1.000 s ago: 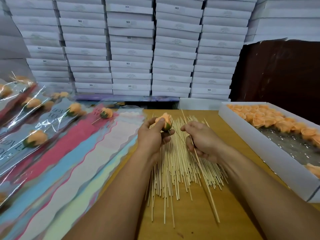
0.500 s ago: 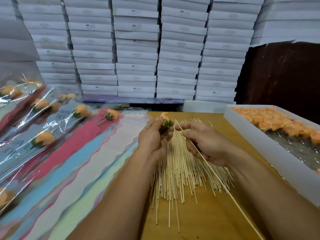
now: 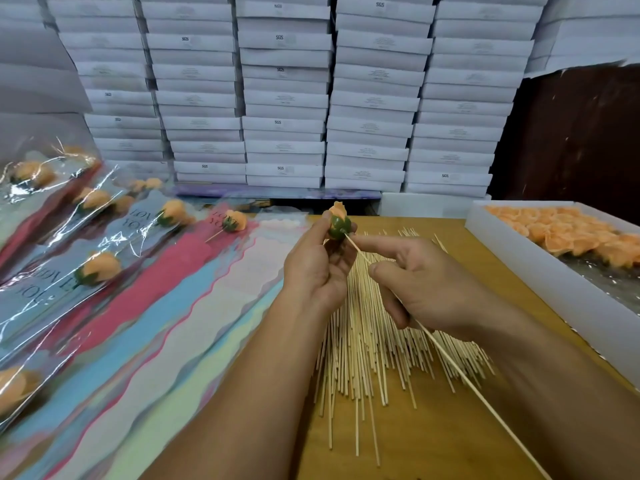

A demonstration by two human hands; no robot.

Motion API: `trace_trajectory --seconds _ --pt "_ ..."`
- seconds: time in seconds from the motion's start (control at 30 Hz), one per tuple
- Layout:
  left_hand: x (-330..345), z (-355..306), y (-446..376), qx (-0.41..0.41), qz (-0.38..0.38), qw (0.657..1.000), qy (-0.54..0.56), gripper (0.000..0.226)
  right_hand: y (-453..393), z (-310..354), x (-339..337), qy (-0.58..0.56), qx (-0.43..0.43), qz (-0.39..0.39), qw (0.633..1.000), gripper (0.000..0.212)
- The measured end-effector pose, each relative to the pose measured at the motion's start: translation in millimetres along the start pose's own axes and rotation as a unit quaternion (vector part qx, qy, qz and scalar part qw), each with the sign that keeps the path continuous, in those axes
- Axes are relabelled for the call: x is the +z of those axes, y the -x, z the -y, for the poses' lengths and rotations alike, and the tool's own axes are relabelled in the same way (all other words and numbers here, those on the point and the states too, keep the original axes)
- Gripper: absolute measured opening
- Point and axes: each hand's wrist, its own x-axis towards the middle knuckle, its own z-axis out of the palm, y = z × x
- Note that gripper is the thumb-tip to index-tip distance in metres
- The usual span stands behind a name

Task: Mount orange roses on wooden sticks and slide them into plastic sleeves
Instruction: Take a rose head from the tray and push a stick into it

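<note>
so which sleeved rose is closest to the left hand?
The rose on the red-printed sleeve, rightmost of the row, its stick poking out; it lies just left of the left hand. The others sit farther left.

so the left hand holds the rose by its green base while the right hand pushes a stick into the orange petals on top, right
Not quite. The head view shows the left hand holding the rose and the right hand guiding the stick, but the stick's tip meets the green base of the rose, not the orange petals on top.
</note>
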Motion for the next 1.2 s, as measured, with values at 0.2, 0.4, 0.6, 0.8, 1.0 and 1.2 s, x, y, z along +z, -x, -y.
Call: trace_trajectory --seconds 0.2,0.4,0.6,0.8,1.0,1.2 --pt "-0.2 -1.0 1.9 0.004 -0.004 1.0 -0.017 0.021 0.3 0.4 -0.8 0.009 0.001 0.0 1.0 0.055" --pt "-0.8 -0.6 1.3 0.005 -0.001 1.0 -0.015 0.022 0.4 -0.2 -0.3 0.02 0.004 0.007 1.0 0.057" --pt "-0.2 -1.3 2.3 0.003 -0.003 1.0 -0.004 0.025 -0.2 0.4 -1.1 0.02 0.008 0.004 1.0 0.057" --pt "-1.1 -0.9 2.4 0.005 -0.002 1.0 -0.008 0.027 0.4 0.1 -1.4 0.007 0.013 0.004 1.0 0.057" --pt "-1.2 1.8 0.9 0.049 -0.013 0.997 -0.053 0.034 0.0 -1.5 -1.7 0.008 0.016 -0.005 1.0 0.054" --pt "-2.2 4.7 -0.5 0.11 -0.039 0.988 -0.102 0.032 -2.3 -7.0 -2.9 -0.004 0.025 -0.002 1.0 0.03"
